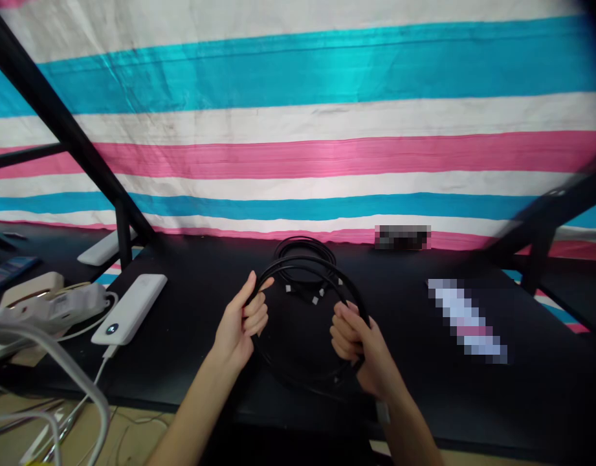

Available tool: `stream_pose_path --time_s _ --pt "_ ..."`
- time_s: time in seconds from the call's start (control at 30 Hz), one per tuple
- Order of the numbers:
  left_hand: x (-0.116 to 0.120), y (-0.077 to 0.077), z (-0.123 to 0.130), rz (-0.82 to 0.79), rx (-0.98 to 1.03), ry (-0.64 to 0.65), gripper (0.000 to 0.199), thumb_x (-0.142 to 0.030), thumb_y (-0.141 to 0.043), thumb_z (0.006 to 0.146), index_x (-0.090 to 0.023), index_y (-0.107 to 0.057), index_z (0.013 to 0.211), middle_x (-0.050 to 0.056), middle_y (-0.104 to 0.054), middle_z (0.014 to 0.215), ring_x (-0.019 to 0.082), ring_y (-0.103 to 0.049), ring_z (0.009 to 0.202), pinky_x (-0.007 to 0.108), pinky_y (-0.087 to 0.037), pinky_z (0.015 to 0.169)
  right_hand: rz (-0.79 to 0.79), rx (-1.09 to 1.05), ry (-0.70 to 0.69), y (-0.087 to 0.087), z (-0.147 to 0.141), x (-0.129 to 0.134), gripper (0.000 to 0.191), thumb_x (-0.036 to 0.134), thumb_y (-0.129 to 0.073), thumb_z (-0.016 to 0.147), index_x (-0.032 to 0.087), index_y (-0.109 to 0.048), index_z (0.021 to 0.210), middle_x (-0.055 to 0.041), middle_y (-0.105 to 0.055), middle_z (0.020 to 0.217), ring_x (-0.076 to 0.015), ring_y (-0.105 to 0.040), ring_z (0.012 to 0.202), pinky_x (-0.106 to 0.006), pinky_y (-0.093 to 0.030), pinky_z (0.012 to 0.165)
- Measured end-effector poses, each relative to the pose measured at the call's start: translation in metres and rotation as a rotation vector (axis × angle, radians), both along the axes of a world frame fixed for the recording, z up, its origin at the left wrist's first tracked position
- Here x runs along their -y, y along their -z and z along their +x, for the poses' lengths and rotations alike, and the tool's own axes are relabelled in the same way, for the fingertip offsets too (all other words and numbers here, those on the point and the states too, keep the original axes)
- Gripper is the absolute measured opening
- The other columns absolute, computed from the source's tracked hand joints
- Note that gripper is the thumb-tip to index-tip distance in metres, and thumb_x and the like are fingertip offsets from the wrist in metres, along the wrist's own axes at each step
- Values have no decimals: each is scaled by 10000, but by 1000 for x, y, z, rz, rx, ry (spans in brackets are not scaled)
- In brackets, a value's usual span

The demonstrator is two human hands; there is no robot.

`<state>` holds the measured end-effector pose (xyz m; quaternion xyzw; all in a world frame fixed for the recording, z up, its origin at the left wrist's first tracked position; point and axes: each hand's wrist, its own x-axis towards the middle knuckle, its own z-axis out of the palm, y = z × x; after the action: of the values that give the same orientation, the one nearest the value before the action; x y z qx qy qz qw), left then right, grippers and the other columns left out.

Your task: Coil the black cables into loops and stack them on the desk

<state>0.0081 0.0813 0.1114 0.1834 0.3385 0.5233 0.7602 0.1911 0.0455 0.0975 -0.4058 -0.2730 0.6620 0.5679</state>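
A thick black cable wound into a loose ring is held up between my two hands, above the black table. My left hand has its fingers curled round the ring's left side, with the thumb pointing up. On the right side, my right hand is closed round the same ring. A pale tag or plug hangs below my right wrist. Behind the held ring, a second black cable coil lies on the table, with several small pale ends around its front.
A white power bank with a white cable lies left, beside a power strip and another white device. Black frame bars rise at both sides. A striped sheet hangs behind. Blurred-out objects lie right and at the back.
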Motion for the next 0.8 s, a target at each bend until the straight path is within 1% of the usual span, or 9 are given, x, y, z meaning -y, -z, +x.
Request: stream_pose_path --time_s 0.1,0.2,0.33,0.43,0.5,0.6,0.67,0.73,0.8 --pt "1 5 5 19 26 -27 298 -392 -661 810 -96 -661 850 -136 -98 469 32 -24 381 149 -109 309 -5 -104 -3 4 -1 -2 509 484 -769 653 210 -353 552 137 -136 451 -21 -41 390 -173 -74 324" --pt "11 12 19 102 -48 -74 277 -361 -739 742 -114 -642 823 -132 -149 467 30 -84 393 153 -138 349 27 -187 69 6 -2 -1 566 495 -727 703 215 -270 519 128 -101 447 -34 -23 393 -191 -67 322" --pt "28 23 43 127 -140 -101 280 -421 -665 805 -152 -600 844 -108 -254 469 54 -278 447 165 -297 465 82 -333 186 7 -11 3 696 446 -750 684 199 -119 525 113 -76 456 -39 -10 397 -203 -72 325" --pt "31 34 49 175 -350 -16 336 -486 -551 861 -152 -591 854 -47 -463 519 85 -451 552 194 -396 588 80 -373 231 12 -17 3 731 359 -791 637 188 -88 532 113 -82 452 -34 -9 400 -203 -74 332" --pt "29 39 46 188 -530 23 351 -506 -615 801 -159 -575 825 -22 -534 613 92 -495 570 192 -395 539 64 -364 232 17 -17 1 719 333 -793 627 190 -93 536 115 -88 447 -33 -15 398 -203 -73 336" --pt "26 44 38 94 -646 134 448 -580 -680 690 -193 -521 850 -65 -479 601 61 -391 391 182 -243 346 23 -311 196 24 -15 -2 681 342 -780 628 199 -122 524 114 -106 449 -33 -50 397 -200 -94 348" --pt "25 45 33 35 -630 196 487 -614 -673 672 -210 -493 875 -97 -427 568 31 -261 316 174 -134 305 -6 -261 176 27 -12 -3 625 377 -752 651 209 -166 510 104 -145 465 -43 -138 407 -195 -183 374" --pt "26 44 29 24 -604 183 470 -589 -689 676 -204 -489 858 -109 -390 560 11 -210 331 156 -120 312 -22 -162 142 28 -9 -4 550 432 -702 695 215 -235 504 74 -237 498 -77 -310 475 -214 -327 475" --pt "24 43 26 2 -587 132 455 -569 -705 673 -195 -479 799 -114 -358 539 1 -185 355 141 -119 325 -27 3 97 29 -4 -5 476 472 -639 739 212 -309 517 30 -364 563 -126 -442 618 -250 -394 620"
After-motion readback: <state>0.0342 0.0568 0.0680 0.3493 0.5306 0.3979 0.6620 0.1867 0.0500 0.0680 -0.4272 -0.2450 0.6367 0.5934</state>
